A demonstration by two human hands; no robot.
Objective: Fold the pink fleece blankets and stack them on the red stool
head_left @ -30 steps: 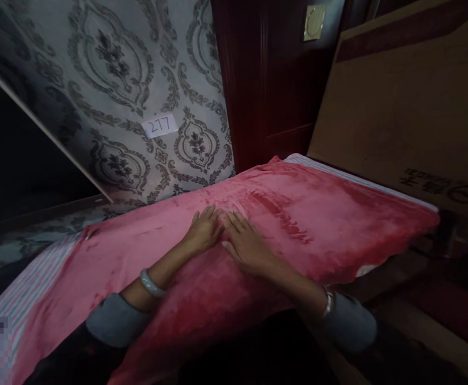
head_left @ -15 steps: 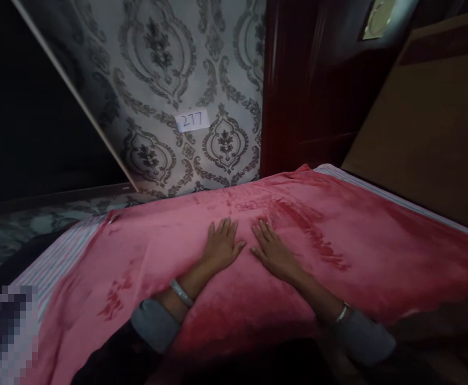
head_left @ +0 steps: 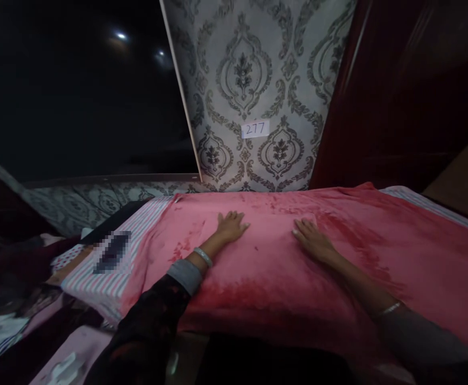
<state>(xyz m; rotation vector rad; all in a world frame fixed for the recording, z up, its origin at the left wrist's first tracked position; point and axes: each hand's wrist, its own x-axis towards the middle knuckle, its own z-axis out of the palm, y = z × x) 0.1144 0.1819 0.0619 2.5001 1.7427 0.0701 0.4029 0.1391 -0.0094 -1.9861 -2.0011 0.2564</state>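
A pink plush cloth (head_left: pixel 266 262), with darker red patches in its nap, lies spread over a striped sheet (head_left: pixel 98 280). My left hand (head_left: pixel 231 226) rests flat on the cloth left of centre, fingers spread, a bangle on its wrist. To its right, my right hand (head_left: pixel 313 239) lies palm down on the same cloth, fingers stretched forward. Neither hand holds anything. A small dark spot shows on the cloth between the two hands.
Patterned wallpaper (head_left: pixel 244 69) with a "277" paper label (head_left: pixel 255 129) stands behind. A large dark screen (head_left: pixel 82 96) is at the left, a dark red door (head_left: pixel 398 101) at the right. A blurred-out dark object (head_left: pixel 112 254) lies on the striped sheet. A cardboard panel (head_left: pixel 462 176) leans at right.
My hands have moved farther apart across the cloth, both still flat. The camera view has turned left, bringing in more of the screen and the items at the lower left.
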